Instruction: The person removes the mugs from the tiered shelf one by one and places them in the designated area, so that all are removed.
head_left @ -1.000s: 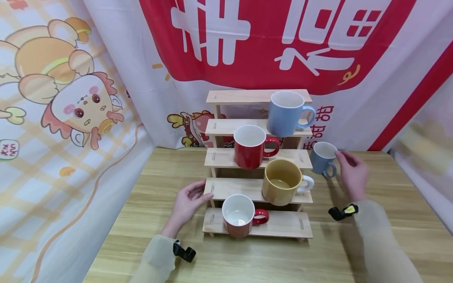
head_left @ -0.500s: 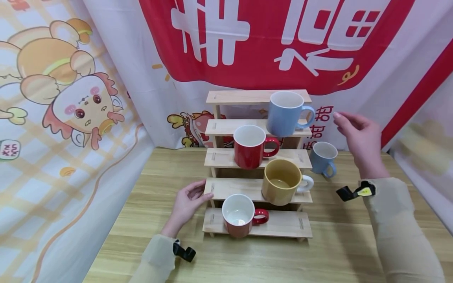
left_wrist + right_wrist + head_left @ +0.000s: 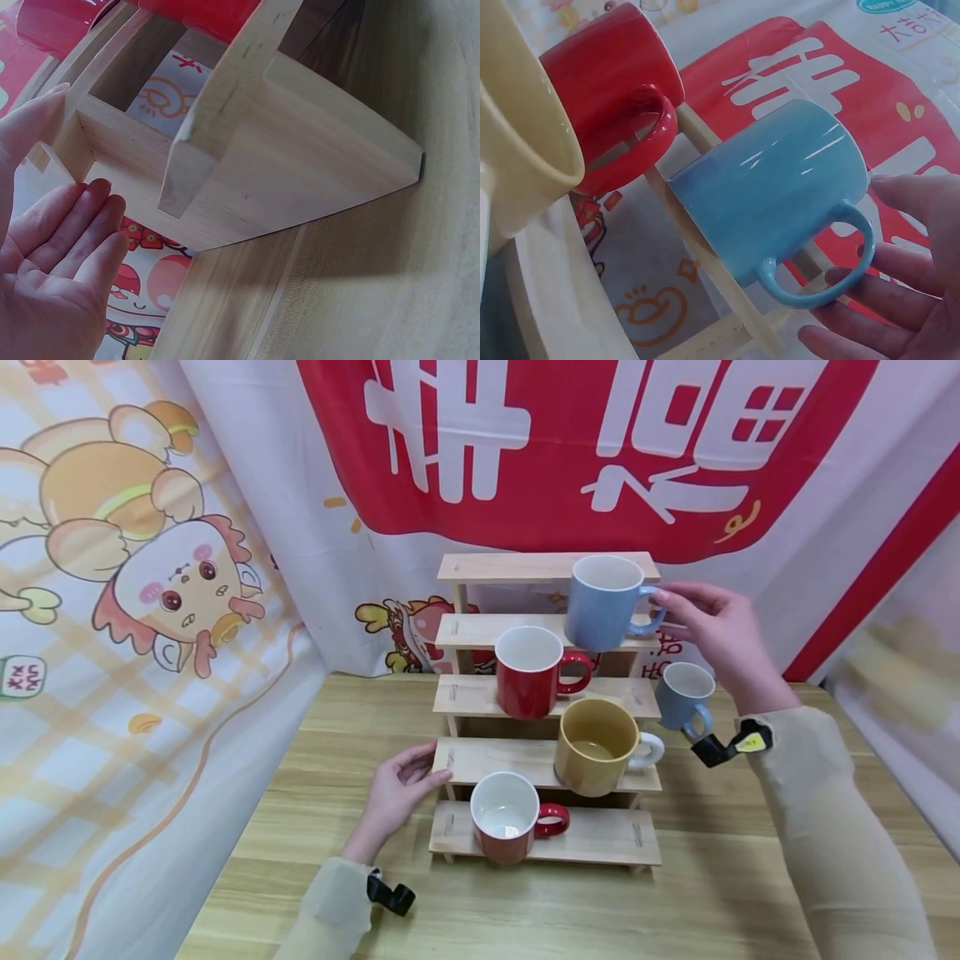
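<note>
A tiered wooden display stand [image 3: 517, 852] bears several mugs. My left hand [image 3: 401, 785] holds the left end of a lower plank, thumb on top and fingertips [image 3: 96, 187] against the wood below. My right hand [image 3: 716, 631] is at the handle of the light-blue mug [image 3: 600, 614], which stands on the second tier from the top. In the right wrist view its thumb is close to the mug's rim, and the loosely bent fingers [image 3: 889, 300] reach behind the handle without closing round it. Below sit a red mug [image 3: 525, 689], a yellow mug [image 3: 588, 768] with a white handle, and a red-handled mug [image 3: 495, 847].
A smaller grey-blue cup [image 3: 675, 714] stands on the wooden table [image 3: 360, 710] right of the stand, under my right forearm's reach. A printed red and white cloth [image 3: 555, 485] hangs behind the stand, and a patterned cloth [image 3: 97, 760] slopes along the left.
My right hand has left the small grey-blue cup, risen, and moved left to the light-blue mug's handle. My left hand and the mugs have stayed in place.
</note>
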A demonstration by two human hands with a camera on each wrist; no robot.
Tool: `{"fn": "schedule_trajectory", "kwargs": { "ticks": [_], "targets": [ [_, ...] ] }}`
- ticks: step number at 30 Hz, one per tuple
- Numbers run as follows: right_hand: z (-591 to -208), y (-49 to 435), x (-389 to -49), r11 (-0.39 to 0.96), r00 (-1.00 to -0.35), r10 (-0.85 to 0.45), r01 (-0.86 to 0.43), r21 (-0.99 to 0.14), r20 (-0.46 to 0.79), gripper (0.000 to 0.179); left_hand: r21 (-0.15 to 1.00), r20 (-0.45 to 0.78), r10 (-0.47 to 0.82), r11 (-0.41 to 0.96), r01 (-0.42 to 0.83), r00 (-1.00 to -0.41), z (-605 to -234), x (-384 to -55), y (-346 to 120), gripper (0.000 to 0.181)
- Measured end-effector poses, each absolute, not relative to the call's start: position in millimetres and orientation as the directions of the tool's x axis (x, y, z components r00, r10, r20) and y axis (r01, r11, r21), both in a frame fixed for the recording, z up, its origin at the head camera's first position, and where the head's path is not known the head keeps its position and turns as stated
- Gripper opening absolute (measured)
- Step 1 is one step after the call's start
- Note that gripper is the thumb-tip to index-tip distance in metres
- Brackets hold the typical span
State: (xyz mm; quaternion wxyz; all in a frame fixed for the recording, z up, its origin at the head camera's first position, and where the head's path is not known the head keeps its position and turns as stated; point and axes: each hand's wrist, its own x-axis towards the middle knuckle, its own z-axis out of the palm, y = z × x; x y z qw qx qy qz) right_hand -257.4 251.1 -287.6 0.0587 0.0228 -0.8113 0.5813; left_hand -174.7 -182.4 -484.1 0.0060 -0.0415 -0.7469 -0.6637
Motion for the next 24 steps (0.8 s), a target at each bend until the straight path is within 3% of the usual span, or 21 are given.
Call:
{"fn": "schedule_trajectory", "kwargs": {
  "ticks": [9,24],
  "targets": [
    [-287,246,-272,0.277,-0.994,-0.063,-0.099,-0.956,0.085,0.065,0.991,0.048,0.054,0.125,0.054,-0.997,-484,-175,-182,0.065],
    [-288,248,-275,0.275,-0.995,-0.081,-0.08,-0.958,0.06,0.068,0.992,0.053,0.046,0.11,0.058,-0.997,-482,-174,-181,0.061]
  ]
}}
